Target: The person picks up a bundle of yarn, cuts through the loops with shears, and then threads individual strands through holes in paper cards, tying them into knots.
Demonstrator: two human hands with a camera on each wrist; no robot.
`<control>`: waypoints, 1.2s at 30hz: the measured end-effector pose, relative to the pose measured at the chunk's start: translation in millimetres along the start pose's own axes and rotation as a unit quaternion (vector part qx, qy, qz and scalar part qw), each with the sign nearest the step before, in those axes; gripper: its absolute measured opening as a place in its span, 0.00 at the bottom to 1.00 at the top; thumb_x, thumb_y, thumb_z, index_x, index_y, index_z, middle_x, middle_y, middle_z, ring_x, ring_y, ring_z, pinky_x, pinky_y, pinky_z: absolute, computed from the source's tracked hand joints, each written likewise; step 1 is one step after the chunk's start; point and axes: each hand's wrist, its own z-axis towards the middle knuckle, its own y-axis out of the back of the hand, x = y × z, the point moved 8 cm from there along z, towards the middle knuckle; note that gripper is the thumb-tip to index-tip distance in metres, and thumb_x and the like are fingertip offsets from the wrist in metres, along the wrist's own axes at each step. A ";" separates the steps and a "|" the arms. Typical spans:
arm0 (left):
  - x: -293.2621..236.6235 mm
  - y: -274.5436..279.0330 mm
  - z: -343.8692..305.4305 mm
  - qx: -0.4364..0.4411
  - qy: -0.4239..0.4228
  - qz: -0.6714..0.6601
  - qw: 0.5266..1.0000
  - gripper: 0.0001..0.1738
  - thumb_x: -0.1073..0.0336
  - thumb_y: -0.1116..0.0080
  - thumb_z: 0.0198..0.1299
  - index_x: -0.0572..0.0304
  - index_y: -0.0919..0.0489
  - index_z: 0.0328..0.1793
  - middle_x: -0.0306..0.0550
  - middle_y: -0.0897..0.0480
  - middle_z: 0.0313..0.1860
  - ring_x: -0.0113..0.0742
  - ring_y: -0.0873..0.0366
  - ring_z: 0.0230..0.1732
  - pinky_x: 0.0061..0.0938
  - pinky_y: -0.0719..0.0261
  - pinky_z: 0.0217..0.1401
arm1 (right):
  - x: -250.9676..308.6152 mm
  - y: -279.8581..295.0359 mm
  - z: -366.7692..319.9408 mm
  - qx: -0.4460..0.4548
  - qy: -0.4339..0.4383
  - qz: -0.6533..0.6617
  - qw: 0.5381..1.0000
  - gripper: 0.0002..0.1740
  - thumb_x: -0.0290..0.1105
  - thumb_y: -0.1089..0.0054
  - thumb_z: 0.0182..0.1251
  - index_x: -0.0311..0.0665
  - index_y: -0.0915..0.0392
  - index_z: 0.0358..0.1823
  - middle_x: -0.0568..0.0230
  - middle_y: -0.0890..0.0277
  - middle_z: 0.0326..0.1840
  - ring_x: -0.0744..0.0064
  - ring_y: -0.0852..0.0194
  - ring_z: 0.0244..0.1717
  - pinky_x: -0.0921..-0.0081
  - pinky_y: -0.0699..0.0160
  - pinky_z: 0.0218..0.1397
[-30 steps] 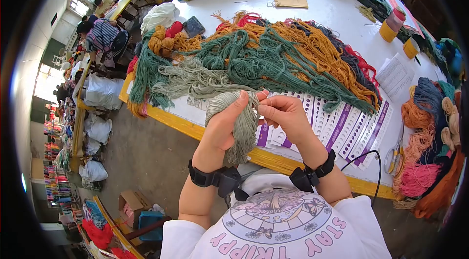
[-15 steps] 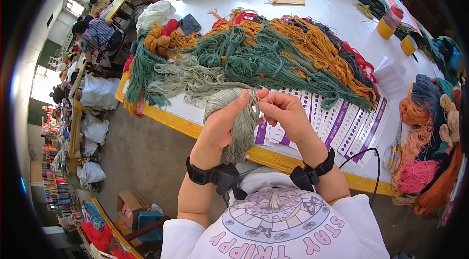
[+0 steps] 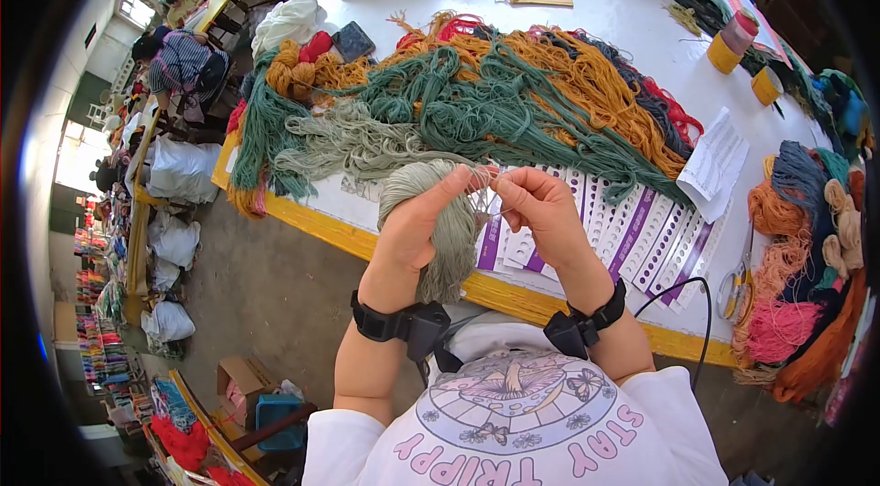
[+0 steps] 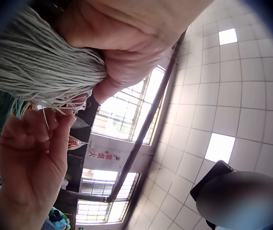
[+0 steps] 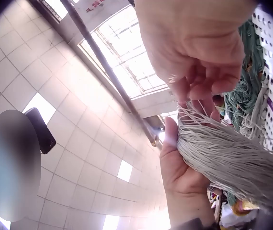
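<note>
My left hand (image 3: pixel 410 234) grips a thick pale grey-green skein of thread (image 3: pixel 451 257), thumb along its upper side, with the cut-looking strands hanging toward me. My right hand (image 3: pixel 543 211) pinches fine strands at the skein's upper end, close to the left fingertips. In the left wrist view, a thin thread (image 4: pixel 46 119) runs from the skein to the right fingers. The right wrist view has strands (image 5: pixel 190 111) drawn up from the bundle into the right fingertips. Just beyond lies a loose pale grey-green heap of thread (image 3: pixel 353 142).
Teal thread (image 3: pixel 486 110) and mustard thread (image 3: pixel 587 73) are piled across the white table (image 3: pixel 431 9). Purple-and-white punched cards (image 3: pixel 632 238) line its near edge, partly under a paper sheet (image 3: pixel 717 165). Scissors (image 3: pixel 731 293) lie at right beside coloured skeins (image 3: pixel 784 330). Another person (image 3: pixel 188 69) bends at left.
My right fingers have shifted slightly, and looped strands now show between the hands. The paper sheet at right has lifted and slid toward me over the cards. My left hand keeps its grip.
</note>
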 end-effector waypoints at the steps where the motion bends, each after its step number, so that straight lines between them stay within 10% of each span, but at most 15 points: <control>1: -0.2 0.4 -0.2 -0.008 0.001 0.006 1.000 0.16 0.59 0.45 0.59 0.64 0.21 0.46 0.43 0.21 0.44 0.29 0.26 0.46 0.24 0.30 0.49 | 1.1 0.0 -0.2 -0.005 0.001 -0.012 1.000 0.09 0.36 0.42 0.61 0.36 0.22 0.31 0.76 0.33 0.18 0.89 0.39 0.18 0.89 0.42 0.19; 36: 0.2 3.2 4.9 -0.019 0.000 0.052 0.998 0.19 0.60 0.52 0.63 0.70 0.26 0.51 0.49 0.22 0.47 0.31 0.22 0.44 0.25 0.22 0.43 | -13.1 1.9 5.6 -0.017 -0.034 -0.022 0.999 0.07 0.34 0.38 0.55 0.40 0.21 0.29 0.76 0.26 0.25 0.91 0.35 0.23 0.90 0.41 0.21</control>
